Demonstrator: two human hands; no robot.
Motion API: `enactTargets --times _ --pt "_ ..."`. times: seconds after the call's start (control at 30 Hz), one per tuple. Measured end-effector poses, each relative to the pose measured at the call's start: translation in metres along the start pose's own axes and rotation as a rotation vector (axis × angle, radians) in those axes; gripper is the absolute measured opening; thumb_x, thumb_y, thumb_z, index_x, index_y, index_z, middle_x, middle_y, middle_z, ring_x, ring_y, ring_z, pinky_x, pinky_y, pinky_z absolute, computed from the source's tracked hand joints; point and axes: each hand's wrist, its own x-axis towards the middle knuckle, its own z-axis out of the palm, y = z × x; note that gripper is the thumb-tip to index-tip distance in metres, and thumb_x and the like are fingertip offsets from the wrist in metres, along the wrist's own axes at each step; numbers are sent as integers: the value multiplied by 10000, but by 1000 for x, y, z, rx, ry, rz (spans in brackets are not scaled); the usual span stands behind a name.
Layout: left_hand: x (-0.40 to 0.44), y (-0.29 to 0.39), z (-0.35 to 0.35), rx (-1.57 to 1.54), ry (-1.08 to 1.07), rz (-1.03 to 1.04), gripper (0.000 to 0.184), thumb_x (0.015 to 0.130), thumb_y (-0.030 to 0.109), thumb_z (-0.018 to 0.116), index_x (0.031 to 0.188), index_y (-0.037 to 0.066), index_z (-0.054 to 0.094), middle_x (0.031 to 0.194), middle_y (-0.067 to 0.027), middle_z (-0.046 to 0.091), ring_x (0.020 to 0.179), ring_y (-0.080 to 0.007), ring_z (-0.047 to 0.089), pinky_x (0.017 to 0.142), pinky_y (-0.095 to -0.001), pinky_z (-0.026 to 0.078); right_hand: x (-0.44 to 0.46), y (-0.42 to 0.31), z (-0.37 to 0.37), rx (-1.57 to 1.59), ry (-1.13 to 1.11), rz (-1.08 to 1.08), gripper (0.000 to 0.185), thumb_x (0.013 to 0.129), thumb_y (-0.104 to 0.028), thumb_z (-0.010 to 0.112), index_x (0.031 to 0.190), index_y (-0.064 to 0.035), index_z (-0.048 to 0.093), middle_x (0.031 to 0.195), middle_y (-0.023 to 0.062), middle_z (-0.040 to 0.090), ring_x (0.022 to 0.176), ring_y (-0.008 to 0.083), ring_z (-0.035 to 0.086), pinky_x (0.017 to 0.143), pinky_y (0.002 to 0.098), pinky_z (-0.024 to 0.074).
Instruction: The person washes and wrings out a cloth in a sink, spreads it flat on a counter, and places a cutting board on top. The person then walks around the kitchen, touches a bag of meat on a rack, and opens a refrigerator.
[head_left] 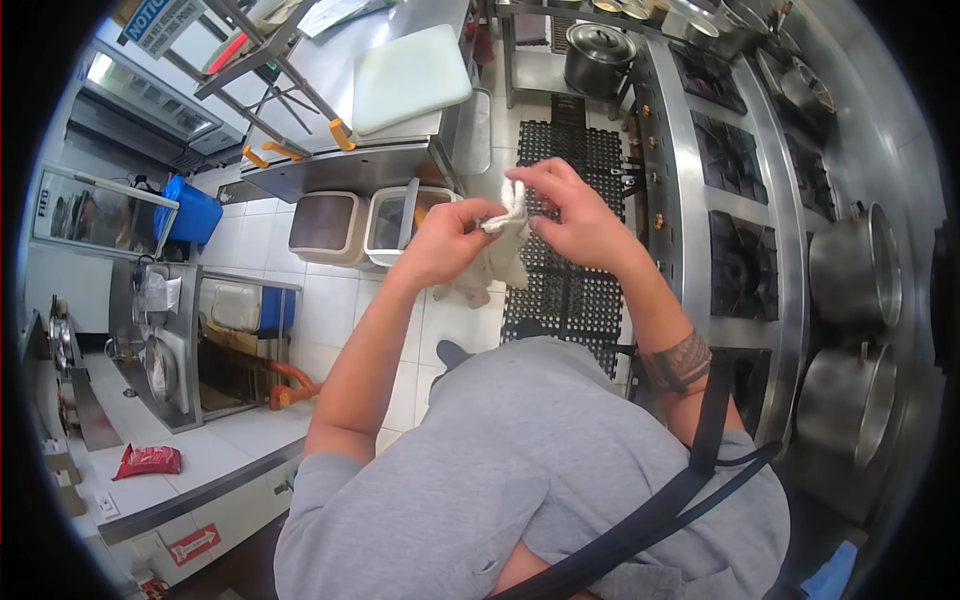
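A whitish cloth [508, 262] hangs in front of my chest, its upper edge bunched into a folded loop. My left hand [447, 242] pinches that edge between thumb and fingers from the left. On the other side my right hand [578, 217] has its curled fingers on the top of the fold, with the thumb close to the cloth lower down. The lower part of the cloth drapes loosely below both hands, over the tiled floor and the edge of the mat.
A black perforated mat [565, 290] runs along the stove [740, 255] on the right. Left of it stand a steel counter with a white cutting board [412, 80] and two bins [328, 228] below. A lidded pot [600, 58] sits ahead; large pots [850, 265] line the right.
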Motion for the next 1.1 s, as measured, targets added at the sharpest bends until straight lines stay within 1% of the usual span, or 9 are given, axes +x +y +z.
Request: enactTargets --times 0.17,0.23,0.3,0.43,0.63,0.9,0.97,1.07,1.1 --pt "10 -2 -3 67 -229 101 242 889 38 619 1126 18 665 984 -45 664 870 -109 611 790 -278 490 -6 30 -6 -321 45 -420 362 733 -45 712 1088 -54 637 1301 122 535 1077 293 577 867 419 479" --pt "18 -4 -1 92 -132 64 268 862 42 631 1125 34 677 997 -95 686 873 -163 632 786 -307 500 -13 28 -11 -167 -279 1 298 757 -76 705 1043 -44 627 1128 139 636 1001 308 620 832 401 485" --pt "28 -26 6 38 -157 30 255 886 89 626 1132 44 679 992 -100 691 889 -164 632 802 -306 493 -30 35 -7 -53 -228 156 249 784 -97 690 1016 -41 618 964 150 673 915 326 644 821 380 502" --pt "23 -71 20 195 -109 -78 241 932 171 602 1118 43 686 923 -53 689 870 -126 603 820 -288 471 -74 107 12 26 137 151 240 813 -86 672 1045 -48 622 946 128 684 863 276 660 781 343 513" --pt "5 -125 37 129 -245 -258 261 941 225 599 1116 58 695 860 -26 692 805 -109 573 765 -277 461 -151 238 -11 197 836 702 290 870 -24 612 1158 -60 625 933 128 688 802 199 656 757 329 513" --pt "-7 -138 39 55 -259 -413 298 962 256 588 1147 41 679 839 -9 676 774 -89 547 734 -247 433 -239 243 -70 443 1410 581 361 874 19 577 1224 -34 648 983 60 653 803 107 562 725 257 467" --pt "-10 -143 39 77 -288 -389 296 963 256 590 1143 41 680 844 -10 676 791 -91 561 739 -244 437 -269 259 -53 181 1513 747 364 863 -40 616 1225 -32 649 974 47 639 780 102 533 721 265 455" --pt "-15 -144 37 106 -289 -487 292 964 255 589 1139 40 681 847 -14 679 814 -98 575 753 -245 446 -364 366 36 -478 1095 1412 442 809 -85 621 1248 -41 604 1156 173 615 1070 318 553 957 392 433" --pt "-15 -149 37 105 -299 -492 294 965 258 588 1137 39 682 847 -15 680 818 -101 582 760 -248 451 -365 354 41 -493 1111 1412 455 801 -102 621 1252 -45 599 1191 183 594 1110 345 523 984 413 411"
